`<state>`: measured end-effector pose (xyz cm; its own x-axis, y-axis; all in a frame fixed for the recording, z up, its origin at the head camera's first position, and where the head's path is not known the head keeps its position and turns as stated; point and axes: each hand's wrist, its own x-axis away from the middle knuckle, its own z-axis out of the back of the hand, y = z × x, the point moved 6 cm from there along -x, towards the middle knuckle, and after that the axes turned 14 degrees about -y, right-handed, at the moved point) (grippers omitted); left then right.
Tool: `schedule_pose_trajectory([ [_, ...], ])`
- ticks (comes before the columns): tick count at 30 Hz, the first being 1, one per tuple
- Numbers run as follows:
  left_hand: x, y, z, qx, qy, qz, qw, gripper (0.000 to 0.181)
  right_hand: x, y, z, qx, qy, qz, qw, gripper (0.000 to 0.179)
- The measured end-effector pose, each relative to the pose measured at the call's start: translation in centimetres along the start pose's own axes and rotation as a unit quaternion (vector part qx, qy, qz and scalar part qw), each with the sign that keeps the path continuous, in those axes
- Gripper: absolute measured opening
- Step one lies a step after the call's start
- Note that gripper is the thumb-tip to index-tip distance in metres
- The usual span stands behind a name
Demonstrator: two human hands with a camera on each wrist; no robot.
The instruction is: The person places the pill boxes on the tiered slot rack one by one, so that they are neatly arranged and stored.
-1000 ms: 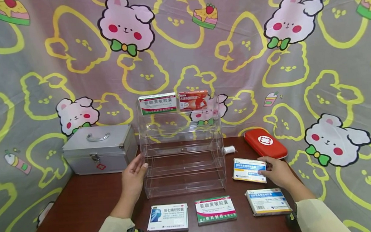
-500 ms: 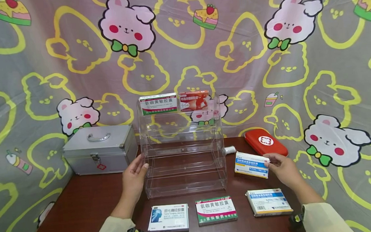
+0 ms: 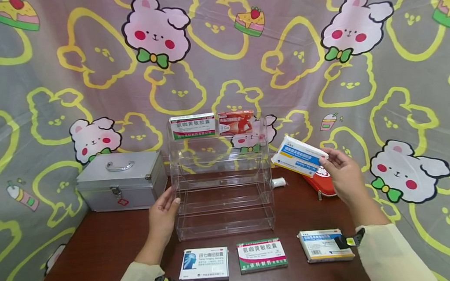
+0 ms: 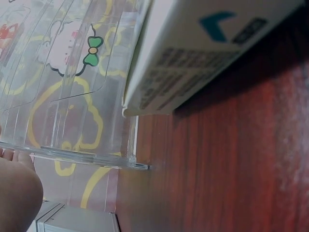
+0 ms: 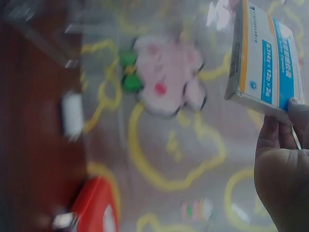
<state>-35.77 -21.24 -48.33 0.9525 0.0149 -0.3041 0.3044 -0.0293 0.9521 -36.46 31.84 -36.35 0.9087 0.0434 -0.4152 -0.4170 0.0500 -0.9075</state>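
My right hand [image 3: 342, 171] pinches the end of a white and blue medicine box [image 3: 300, 155], held tilted in the air right of a clear plastic display rack [image 3: 225, 227]. In the right wrist view the thumb lies on the front of this medicine box [image 5: 265, 58]. My left hand [image 3: 163, 212] holds the rack's left side edge, thumb toward the front; its grip is partly hidden in the left wrist view. On the rack's top tier stand a green and white medicine box [image 3: 192, 127] and an orange medicine box [image 3: 236, 123]. The lower tiers hold no boxes.
Before the rack lie a white box with a blue head picture [image 3: 203, 264], a green and white box [image 3: 262, 255] and another blue and white box [image 3: 320, 247]. A silver case [image 3: 120, 182] stands left; a red pouch [image 3: 322, 187] and white roll [image 3: 279, 182] lie right.
My right hand has lifted the white and blue medicine box from low beside the rack, up and slightly left, and the box has tilted. My left hand stays at the rack's side.
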Motion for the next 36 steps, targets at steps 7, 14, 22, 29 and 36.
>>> schedule_pose_trajectory([
  [7, 0.0, 0.1, -0.1, -0.005, 0.007, -0.005, 1.0, 0.053, -3.1, -3.8, -6.9, 0.065, -0.016, 0.081, 0.9945, 0.035],
  [14, 0.0, 0.1, -0.2, -0.006, 0.005, -0.005, 1.0, 0.053, -6.0, -5.5, -13.7, 0.138, -0.044, 0.124, 0.9817, 0.035],
  [22, 0.1, 0.0, 0.0, -0.008, 0.005, 0.0, 1.0, 0.054, -8.6, -5.4, -19.2, 0.201, -0.055, 0.129, 0.9695, 0.033],
  [29, 0.2, 0.2, -0.1, -0.014, 0.007, -0.005, 0.9999, 0.053, -9.6, -3.3, -22.2, 0.204, -0.04, 0.087, 0.9741, 0.032],
  [36, 0.1, 0.0, 0.0, 0.0, 0.002, -0.004, 1.0, 0.053, -9.7, -2.5, -25.3, 0.186, -0.041, 0.082, 0.9783, 0.029],
])
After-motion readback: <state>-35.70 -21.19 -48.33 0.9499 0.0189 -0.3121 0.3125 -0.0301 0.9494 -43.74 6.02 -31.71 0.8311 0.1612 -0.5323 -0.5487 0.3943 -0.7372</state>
